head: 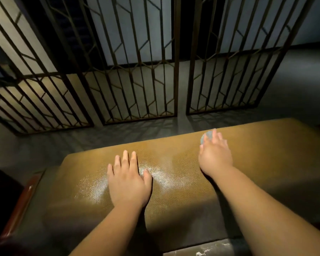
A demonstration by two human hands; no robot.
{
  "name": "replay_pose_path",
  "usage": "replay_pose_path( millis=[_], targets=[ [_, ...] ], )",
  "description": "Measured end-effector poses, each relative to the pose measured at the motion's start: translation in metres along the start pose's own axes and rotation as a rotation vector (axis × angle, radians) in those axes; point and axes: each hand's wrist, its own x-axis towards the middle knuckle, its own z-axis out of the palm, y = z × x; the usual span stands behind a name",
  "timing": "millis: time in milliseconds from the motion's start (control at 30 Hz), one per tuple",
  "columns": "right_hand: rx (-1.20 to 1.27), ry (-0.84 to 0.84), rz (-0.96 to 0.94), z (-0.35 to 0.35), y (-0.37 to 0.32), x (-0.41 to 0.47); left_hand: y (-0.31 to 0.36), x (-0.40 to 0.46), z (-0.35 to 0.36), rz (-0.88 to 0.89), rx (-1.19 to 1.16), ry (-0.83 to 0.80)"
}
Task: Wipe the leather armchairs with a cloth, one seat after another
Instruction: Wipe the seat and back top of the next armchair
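A tan leather armchair back (174, 200) fills the lower middle of the head view, with a shiny patch under the light. My left hand (128, 180) lies flat on the leather, fingers straight and slightly spread. My right hand (215, 154) is further right and forward on the top edge, blurred, fingers spread over a small grey-blue cloth (206, 136) that peeks out past the fingertips. Most of the cloth is hidden under the hand.
A dark metal lattice screen (140, 80) stands on the grey floor just beyond the chair. A reddish wooden armrest (20, 204) runs along the lower left. A pale marbled surface (201, 251) shows at the bottom edge.
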Motion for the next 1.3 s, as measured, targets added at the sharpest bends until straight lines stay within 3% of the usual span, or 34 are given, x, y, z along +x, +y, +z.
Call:
replay_pose_path(
  millis=[33, 133, 200, 267, 367, 433, 567, 633, 733, 833, 900, 967, 1067, 1167, 1233, 1300],
  targets=[
    [0.003, -0.017, -0.065, 0.008, -0.026, -0.006, -0.001, 0.001, 0.002, 0.004, 0.005, 0.006],
    [0.008, -0.074, -0.508, 0.029, -0.101, -0.044, -0.006, 0.002, 0.006, 0.012, 0.009, 0.019],
    [0.002, -0.141, -0.664, 0.032, -0.106, -0.041, -0.007, 0.002, 0.007, 0.007, -0.005, 0.015],
    [-0.079, -0.113, -0.579, 0.024, -0.076, -0.012, -0.007, 0.003, 0.009, 0.021, 0.01, 0.022],
    [-0.103, -0.036, -0.135, 0.004, -0.023, 0.038, -0.007, 0.004, 0.01, 0.021, 0.027, 0.029],
    [-0.064, -0.038, -0.009, 0.002, -0.034, 0.048, -0.007, 0.004, 0.01, 0.024, 0.026, 0.033],
    [-0.012, -0.127, -0.522, 0.036, -0.131, 0.009, -0.008, 0.003, 0.01, 0.032, 0.013, 0.042],
    [-0.007, -0.167, -0.657, 0.038, -0.142, -0.006, -0.008, 0.004, 0.011, 0.035, 0.01, 0.057],
    [-0.07, -0.066, -0.526, 0.022, -0.077, 0.02, -0.009, 0.003, 0.011, 0.032, 0.003, 0.059],
    [-0.098, 0.02, -0.113, 0.001, 0.028, 0.042, -0.007, 0.001, 0.01, 0.031, -0.001, 0.062],
    [-0.067, -0.008, 0.037, -0.007, 0.055, 0.033, -0.008, 0.001, 0.012, 0.028, -0.014, 0.067],
    [-0.014, -0.01, 0.014, -0.002, 0.028, 0.006, -0.008, 0.001, 0.011, 0.025, -0.019, 0.056],
    [-0.01, 0.05, -0.369, 0.021, -0.037, -0.057, -0.007, -0.001, 0.009, 0.021, -0.02, 0.061],
    [-0.041, -0.055, -0.597, 0.026, -0.034, -0.082, -0.007, -0.002, 0.009, 0.025, -0.036, 0.077],
    [-0.068, -0.025, -0.549, 0.018, 0.006, -0.071, -0.008, -0.001, 0.01, 0.033, -0.041, 0.077],
    [-0.081, -0.01, -0.351, 0.001, 0.058, -0.066, -0.009, -0.002, 0.01, 0.037, -0.039, 0.067]
  ],
)
